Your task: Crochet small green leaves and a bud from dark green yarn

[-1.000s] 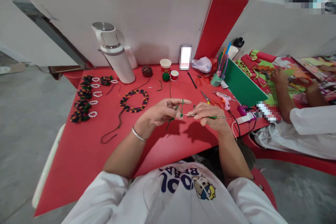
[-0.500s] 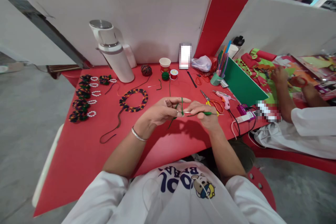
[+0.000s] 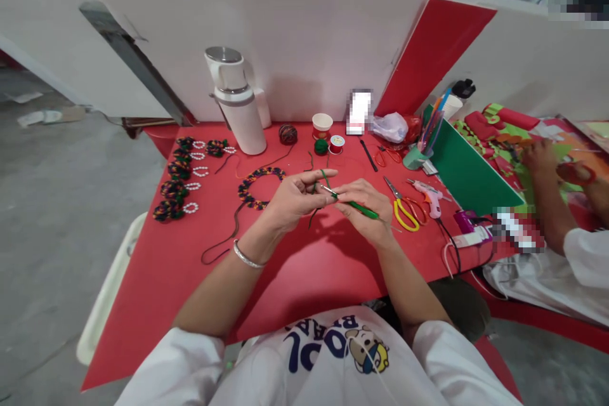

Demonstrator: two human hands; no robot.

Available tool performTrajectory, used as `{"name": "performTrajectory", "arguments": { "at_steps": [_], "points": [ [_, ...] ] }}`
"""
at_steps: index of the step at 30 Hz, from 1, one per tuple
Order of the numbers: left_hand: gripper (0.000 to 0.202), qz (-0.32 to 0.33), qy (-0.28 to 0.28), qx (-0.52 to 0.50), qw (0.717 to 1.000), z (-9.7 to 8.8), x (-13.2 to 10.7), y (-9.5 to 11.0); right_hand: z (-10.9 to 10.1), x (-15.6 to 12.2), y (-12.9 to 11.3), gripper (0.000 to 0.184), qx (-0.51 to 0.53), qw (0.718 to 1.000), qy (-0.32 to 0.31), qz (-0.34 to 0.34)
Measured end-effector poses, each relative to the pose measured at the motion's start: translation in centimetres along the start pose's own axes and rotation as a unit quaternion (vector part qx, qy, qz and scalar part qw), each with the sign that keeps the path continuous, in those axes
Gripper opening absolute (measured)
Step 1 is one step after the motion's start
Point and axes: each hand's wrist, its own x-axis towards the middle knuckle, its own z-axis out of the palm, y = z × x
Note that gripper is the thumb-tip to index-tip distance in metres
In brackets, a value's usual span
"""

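Observation:
Green yarn [image 3: 324, 175] loops over the raised forefinger of my left hand [image 3: 295, 198], whose thumb and other fingers pinch the yarn. My right hand [image 3: 364, 208] grips a crochet hook [image 3: 364, 210] with a green handle; its metal tip points left into the yarn at my left fingertips. Both hands meet above the table, almost touching. Behind my left wrist lies a dark multicoloured crocheted ring [image 3: 247, 185], partly covered by that hand, with a loose yarn tail. A small green yarn ball [image 3: 321, 146] sits beyond my hands.
On the red table [image 3: 157, 304] stand a white flask [image 3: 240, 120], a paper cup [image 3: 322, 124] and a pen holder [image 3: 417, 155]. Yellow-handled scissors [image 3: 404, 212] and a pink glue gun [image 3: 431, 196] lie right. Crocheted pieces with bead loops [image 3: 178, 168] line the left. Another person's hands [image 3: 542, 158] work far right.
The view has swung left, so the table things sit farther right. The hook's handle now tilts down to the right, and its tip has come up between my left fingers.

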Motion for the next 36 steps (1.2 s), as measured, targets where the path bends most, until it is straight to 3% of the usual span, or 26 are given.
{"name": "performTrajectory", "arguments": {
  "at_steps": [6,11,15,19,22,26,30,33,36],
  "points": [
    [0.061,0.02,0.036,-0.028,0.999,-1.4,0.7,0.9,2.4,2.0,0.9,0.008,0.008,1.0,0.014,0.021],
    [0.062,0.062,0.087,-0.04,0.994,-1.9,0.4,1.4,3.1,2.8,1.8,0.012,0.008,1.0,0.012,-0.014],
    [0.055,0.082,0.097,-0.046,0.991,-2.0,0.1,1.3,3.4,2.6,1.8,0.012,-0.011,0.999,0.036,-0.034],
    [0.053,0.089,0.089,-0.056,0.991,-1.8,0.3,1.1,3.3,2.2,1.8,0.015,0.002,0.998,0.062,-0.007],
    [0.053,0.087,0.082,-0.051,0.992,-1.6,0.5,1.2,2.6,2.1,1.6,0.014,0.011,0.999,0.047,-0.005],
    [0.052,0.112,0.102,-0.009,0.988,-1.2,0.4,1.0,1.8,2.2,0.9,0.018,0.017,0.999,0.014,-0.032],
    [0.048,0.151,0.146,0.053,0.976,-0.7,-0.1,0.8,2.1,1.9,0.9,0.023,-0.069,0.994,0.018,-0.084],
    [0.047,0.149,0.134,0.032,0.979,-0.4,-0.3,0.8,2.8,1.4,1.3,0.027,-0.136,0.982,0.039,-0.124],
    [0.05,0.103,0.086,-0.043,0.99,-0.5,-0.2,0.9,3.7,1.1,1.5,0.022,-0.161,0.973,0.092,-0.138]
  ]
}}
